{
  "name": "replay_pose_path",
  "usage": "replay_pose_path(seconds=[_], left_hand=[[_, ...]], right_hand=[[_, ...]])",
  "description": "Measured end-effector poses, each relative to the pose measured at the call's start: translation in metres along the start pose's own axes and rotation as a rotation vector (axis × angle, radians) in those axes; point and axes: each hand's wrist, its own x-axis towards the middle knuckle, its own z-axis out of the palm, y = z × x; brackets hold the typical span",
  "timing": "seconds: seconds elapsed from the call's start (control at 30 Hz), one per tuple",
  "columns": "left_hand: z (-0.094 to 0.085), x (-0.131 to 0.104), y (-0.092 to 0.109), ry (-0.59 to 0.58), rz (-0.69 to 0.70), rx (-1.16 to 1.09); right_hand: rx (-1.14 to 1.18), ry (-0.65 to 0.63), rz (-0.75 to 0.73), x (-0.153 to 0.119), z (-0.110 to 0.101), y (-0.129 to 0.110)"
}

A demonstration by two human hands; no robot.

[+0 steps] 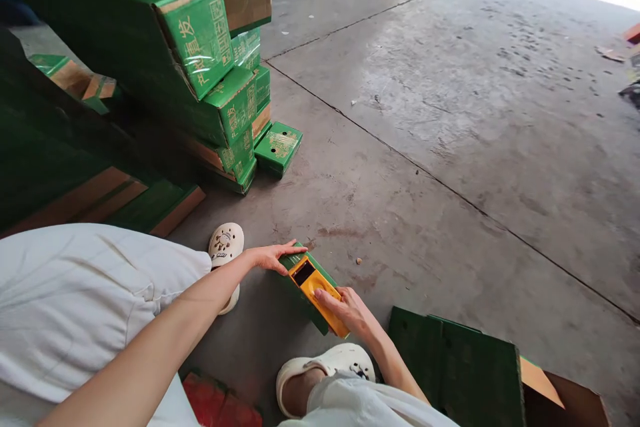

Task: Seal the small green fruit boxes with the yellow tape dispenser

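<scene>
A small green box (pixel 300 273) lies on the concrete floor between my feet. An orange device (pixel 316 288) with a dark window rests on top of it. My left hand (pixel 273 256) lies flat on the box's far left corner, fingers stretched out. My right hand (pixel 349 310) grips the near end of the orange device against the box. Both forearms reach forward over my white-clad knees.
A tall stack of green cartons (pixel 200 60) stands at the left, with one small green box (pixel 278 147) at its foot. Flat green cardboard (pixel 460 367) lies at the lower right. White clogs (pixel 226 248) (pixel 325 367) flank the box. A red object (pixel 220 403) sits near my knee.
</scene>
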Motion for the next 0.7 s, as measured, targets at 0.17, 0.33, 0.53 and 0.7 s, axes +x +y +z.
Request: replay_pose_path(seconds=[0.17,0.33,0.53,0.7], left_hand=[[0.0,0.001,-0.01,0.017,0.028,-0.01],[-0.002,0.003,-0.01,0.028,0.033,0.001],[-0.004,0.0,-0.003,0.011,-0.012,0.029],[0.014,0.004,0.012,0.085,-0.023,0.373]], right_hand=[[-0.096,0.018,0.031,-0.034,-0.015,0.015],[-0.129,0.065,0.026,-0.043,-0.02,0.028],[-0.119,0.131,0.098,-0.022,-0.018,0.028],[0.015,0.108,0.12,-0.023,-0.018,0.028]])
